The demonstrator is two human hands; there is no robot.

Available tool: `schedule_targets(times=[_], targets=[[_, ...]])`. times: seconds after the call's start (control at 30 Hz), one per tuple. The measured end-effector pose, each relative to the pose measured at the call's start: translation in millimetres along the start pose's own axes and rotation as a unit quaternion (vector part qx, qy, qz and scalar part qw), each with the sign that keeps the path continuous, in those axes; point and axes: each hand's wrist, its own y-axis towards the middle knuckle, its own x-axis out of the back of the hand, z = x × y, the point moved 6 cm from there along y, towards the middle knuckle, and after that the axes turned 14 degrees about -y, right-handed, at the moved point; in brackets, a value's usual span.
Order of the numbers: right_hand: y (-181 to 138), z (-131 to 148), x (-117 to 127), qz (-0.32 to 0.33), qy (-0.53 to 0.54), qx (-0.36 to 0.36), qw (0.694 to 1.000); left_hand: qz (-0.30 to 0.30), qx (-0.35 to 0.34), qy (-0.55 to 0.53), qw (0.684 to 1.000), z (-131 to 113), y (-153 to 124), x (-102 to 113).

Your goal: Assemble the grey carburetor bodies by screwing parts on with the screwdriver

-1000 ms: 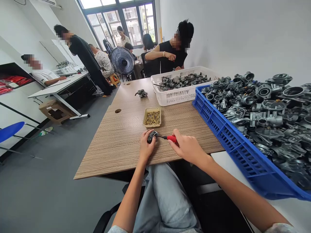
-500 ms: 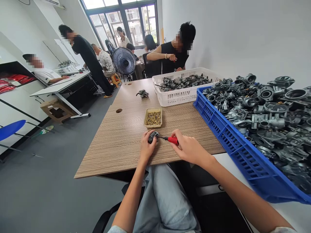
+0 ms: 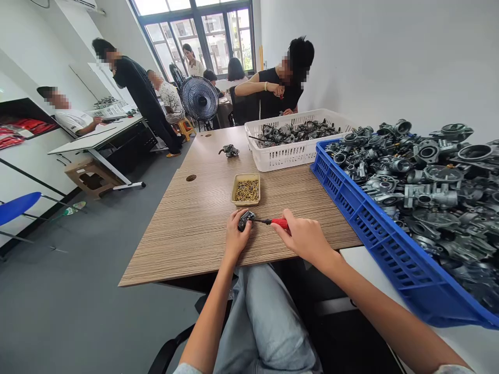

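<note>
My left hand [image 3: 235, 236] is closed around a small dark metal part [image 3: 246, 217] that rests on the wooden table [image 3: 187, 228] near its front edge. My right hand [image 3: 306, 239] grips a red-handled screwdriver [image 3: 277, 222], and the thin shaft points left into the part. Just beyond the part sits a small tan tray of brass screws [image 3: 246, 189].
A blue crate [image 3: 374, 234] heaped with grey metal castings fills the right side. A white basket [image 3: 290, 150] of similar parts stands behind it, and a lone casting [image 3: 228, 150] lies on the table. A person in black sits at the far end; others work by a fan [image 3: 199, 97].
Both hands stay on the part and screwdriver; my right hand has shifted slightly right along the handle. The view has tilted a little.
</note>
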Motion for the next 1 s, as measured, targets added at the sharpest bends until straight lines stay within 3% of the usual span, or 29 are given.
schedule_targets(times=[0.13, 0.33, 0.43, 0.63, 0.77, 1.0], targets=[[-0.7, -1.5, 0.5, 0.001, 0.038, -0.002, 0.999, -0.002, 0.0, -0.002, 1.0, -0.5, -0.4, 0.4], [-5.4, 2.7, 4.4, -0.019, 0.158, 0.091, 0.983, -0.004, -0.002, -0.01, 1.0, -3.9, -0.3, 0.3], [-5.9, 3.5, 3.3, -0.027, 0.141, 0.087, 0.986, -0.006, -0.003, -0.018, 1.0, -5.4, -0.3, 0.4], [-1.2, 2.9, -2.7, -0.009, 0.032, 0.014, 0.999, -0.004, 0.001, -0.018, 1.0, -2.8, -0.1, 0.4], [0.0, 1.4, -4.1, -0.002, 0.024, -0.003, 1.0, -0.006, 0.006, -0.016, 1.0, 0.9, -0.2, 0.7], [-4.6, 4.9, 2.7, -0.014, 0.163, 0.096, 0.982, -0.012, 0.009, -0.02, 1.0, 2.0, 0.0, 1.3]])
